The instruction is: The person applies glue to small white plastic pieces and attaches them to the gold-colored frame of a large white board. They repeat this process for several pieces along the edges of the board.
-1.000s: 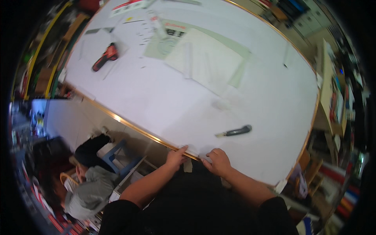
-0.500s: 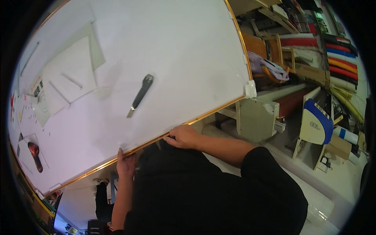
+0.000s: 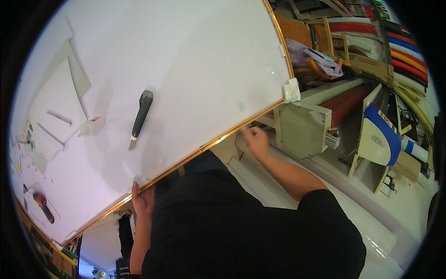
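A large white tabletop [image 3: 195,83] with a narrow gold trim strip [image 3: 179,163] along its near edge fills much of the view. My left hand [image 3: 143,201] grips that near edge, thumb up at the surface and fingers below. Farther right, my right hand [image 3: 256,141] is closed with bent fingers, its fingertips close against the trim; whether it pinches anything is hidden. On the white surface lies a grey-black utility knife [image 3: 143,114], its blade pointing toward me. A clear white-capped corner protector [image 3: 291,90] wraps the right corner.
At left lie paper sheets [image 3: 55,102], a small white bottle [image 3: 91,126] and a red-black tool [image 3: 43,207]. Beyond the right edge stand a roller machine with a blue-edged end [image 3: 383,135], a wooden chair [image 3: 331,37] and coloured rolls [image 3: 409,58]. Someone's dark-clothed leg [image 3: 125,235] shows below.
My right hand has moved right along the gold edge, away from my left hand. My left hand stays at the edge. The head view has shifted, so the knife appears farther left.
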